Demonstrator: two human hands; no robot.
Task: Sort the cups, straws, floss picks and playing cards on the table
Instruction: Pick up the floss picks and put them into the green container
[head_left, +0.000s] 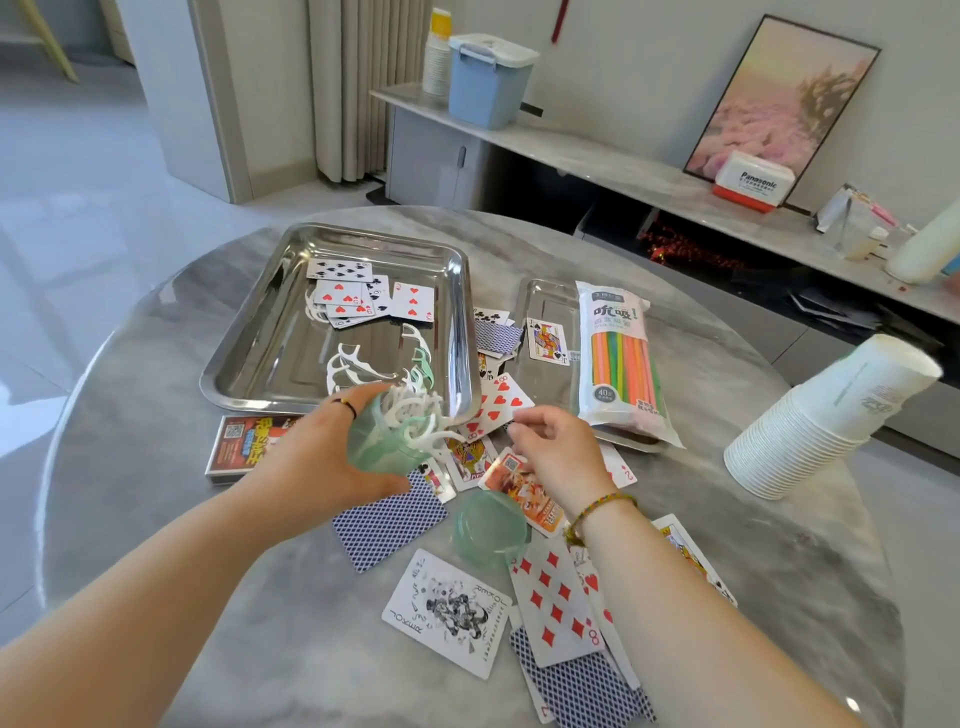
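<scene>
Just beyond the fingers of the left hand (332, 457) lies the steel tray (234, 364), holding floss picks (363, 364) and some playing cards (413, 301). More cards lie strewn beneath both hands, with the straw pack (621, 364) and cup stack (826, 421) well to the right. The left hand grips a tilted green tub (376, 444) bristling with picks, while the right hand (556, 447) hovers with its fingers loosely curled, and I cannot tell whether they pinch anything.

1. Green container (379, 441) in left hand (317, 457), w/ floss picks (415, 415): motion blur, count not readable.
2. Card box (234, 447): right part hidden behind left hand.
3. Small tray (540, 296): right side under straw pack (621, 358).
4. Cards (556, 597) under right forearm (665, 597): partly hidden.
</scene>
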